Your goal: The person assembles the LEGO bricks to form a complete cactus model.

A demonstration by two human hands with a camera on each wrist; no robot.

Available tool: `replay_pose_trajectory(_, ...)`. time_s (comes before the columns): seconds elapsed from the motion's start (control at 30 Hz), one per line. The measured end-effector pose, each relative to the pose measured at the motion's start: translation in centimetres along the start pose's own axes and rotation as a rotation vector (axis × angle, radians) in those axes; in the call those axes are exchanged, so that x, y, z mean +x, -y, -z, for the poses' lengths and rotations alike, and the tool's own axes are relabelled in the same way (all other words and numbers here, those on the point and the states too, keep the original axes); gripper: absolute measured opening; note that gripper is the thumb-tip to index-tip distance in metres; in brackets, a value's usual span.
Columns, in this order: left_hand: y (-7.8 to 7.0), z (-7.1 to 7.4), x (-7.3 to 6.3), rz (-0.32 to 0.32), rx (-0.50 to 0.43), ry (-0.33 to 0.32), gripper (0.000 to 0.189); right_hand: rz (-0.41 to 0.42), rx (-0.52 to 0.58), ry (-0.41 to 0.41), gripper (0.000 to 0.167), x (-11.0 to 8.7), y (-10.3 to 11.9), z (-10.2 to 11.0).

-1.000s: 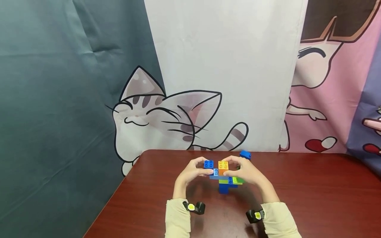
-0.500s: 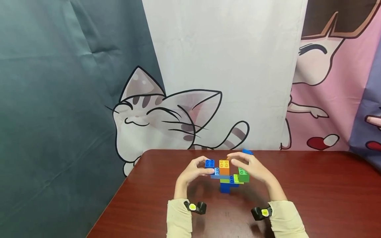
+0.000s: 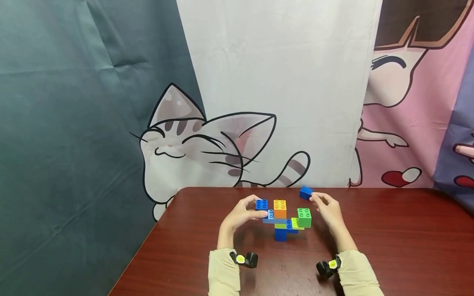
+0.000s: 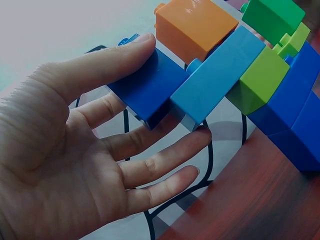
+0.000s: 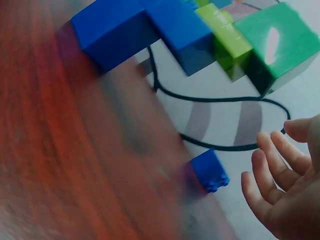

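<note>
My left hand (image 3: 237,216) pinches a dark blue brick (image 4: 157,82) at the left end of a built-up brick structure, thumb on its near face and fingers behind. A light blue brick (image 4: 220,75) carries that brick and an orange one (image 3: 280,210). Lower come lime pieces (image 4: 260,80), a green brick (image 3: 304,218) at the right end, and a dark blue base (image 3: 280,235) standing on the table. My right hand (image 3: 329,210) is beside a loose dark blue brick (image 3: 306,193) near the back edge. In the right wrist view its loosely bent fingers are apart from that brick (image 5: 210,171).
The reddish-brown table (image 3: 389,246) ends just behind the loose brick. Beyond it hangs a cloth backdrop (image 3: 314,102) with a cartoon cat. A black camera is strapped to each wrist.
My right hand has let go of the orange brick and moved right, over the green brick, to beside the loose blue brick. My left hand keeps its hold in the same place.
</note>
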State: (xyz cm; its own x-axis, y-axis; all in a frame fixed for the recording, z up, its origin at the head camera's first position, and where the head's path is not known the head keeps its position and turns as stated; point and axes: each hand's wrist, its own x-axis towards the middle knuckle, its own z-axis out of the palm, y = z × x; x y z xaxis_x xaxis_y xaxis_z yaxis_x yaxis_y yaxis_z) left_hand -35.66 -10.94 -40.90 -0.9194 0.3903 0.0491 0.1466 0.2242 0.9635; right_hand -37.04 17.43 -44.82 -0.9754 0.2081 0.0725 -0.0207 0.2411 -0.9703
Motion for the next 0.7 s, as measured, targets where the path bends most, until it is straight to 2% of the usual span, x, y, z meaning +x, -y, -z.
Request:
replay_pose_trajectory(0.3, 0.0, -0.1, -0.1, 0.002, 0.020, -0.010, 0.032, -0.090, 0.183, -0.076, 0.050, 0.6, -3.2, -0.7)
replay_pose_trajectory(0.4, -0.1, -0.3, 0.0, 0.006, 0.020, -0.005, 0.032, -0.076, 0.206, -0.137, 0.048, 0.9, -3.7, -0.9)
replay_pose_trajectory(0.47, -0.2, -0.4, 0.1, 0.003, 0.015, 0.004, 0.032, -0.050, 0.158, -0.177, 0.045, 1.3, -3.8, -1.1)
replay_pose_trajectory(0.57, -0.2, -0.6, 0.2, -0.006, 0.009, 0.014, 0.032, -0.001, 0.001, -0.214, 0.042, 1.9, -4.1, -1.4)
replay_pose_trajectory(0.7, -0.1, -0.8, 0.4, -0.005, 0.000, 0.021, 0.031, 0.048, -0.190, -0.212, 0.047, 2.7, -4.6, -1.5)
